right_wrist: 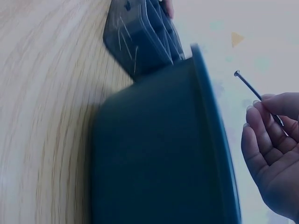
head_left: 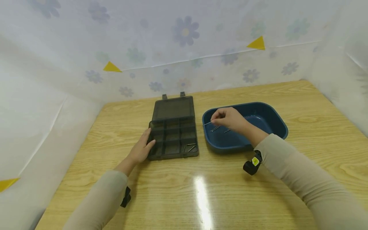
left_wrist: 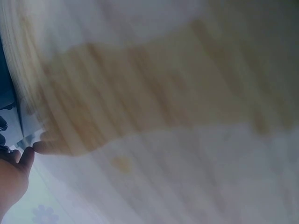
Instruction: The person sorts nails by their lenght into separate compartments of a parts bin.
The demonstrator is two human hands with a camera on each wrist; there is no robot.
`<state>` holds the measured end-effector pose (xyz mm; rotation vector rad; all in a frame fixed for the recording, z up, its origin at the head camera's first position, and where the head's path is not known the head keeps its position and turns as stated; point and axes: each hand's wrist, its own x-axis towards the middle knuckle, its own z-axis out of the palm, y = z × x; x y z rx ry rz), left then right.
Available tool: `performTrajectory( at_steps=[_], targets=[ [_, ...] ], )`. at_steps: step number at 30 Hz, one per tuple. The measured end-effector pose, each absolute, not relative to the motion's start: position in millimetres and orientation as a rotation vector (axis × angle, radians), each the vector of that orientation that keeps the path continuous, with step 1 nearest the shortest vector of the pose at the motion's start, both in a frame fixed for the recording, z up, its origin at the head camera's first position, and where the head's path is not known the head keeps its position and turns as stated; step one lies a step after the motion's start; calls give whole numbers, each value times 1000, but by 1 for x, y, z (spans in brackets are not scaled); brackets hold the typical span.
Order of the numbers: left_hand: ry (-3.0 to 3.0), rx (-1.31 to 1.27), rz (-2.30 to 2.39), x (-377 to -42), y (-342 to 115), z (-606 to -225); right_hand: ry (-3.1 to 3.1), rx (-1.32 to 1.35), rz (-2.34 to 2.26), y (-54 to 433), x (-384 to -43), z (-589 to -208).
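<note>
One nail [right_wrist: 248,86] is pinched in the right hand [head_left: 229,120], while the left hand [head_left: 140,150], loosely spread, apparently steadies the box [head_left: 172,125].

Fingers [right_wrist: 262,132] pinch a nail [right_wrist: 248,86] near a blue tub [right_wrist: 149,144]; beyond it, a divided case [right_wrist: 140,46].
</note>
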<state>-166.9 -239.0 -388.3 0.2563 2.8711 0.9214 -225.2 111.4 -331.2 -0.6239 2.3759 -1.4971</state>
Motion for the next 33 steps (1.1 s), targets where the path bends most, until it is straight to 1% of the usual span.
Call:
performTrajectory(
  at_steps=[9,22,33],
  targets=[
    [2877,274,922,-167,-239,-388,2267,-641,-1618,89,-222,-333],
    [2875,265,935,-164,-239,-389,2189,-715,-1595,54,-212,-339],
    [2792,231,1037,-167,-240,-385,2118,-695,-1602,23,-208,-336]
  ],
)
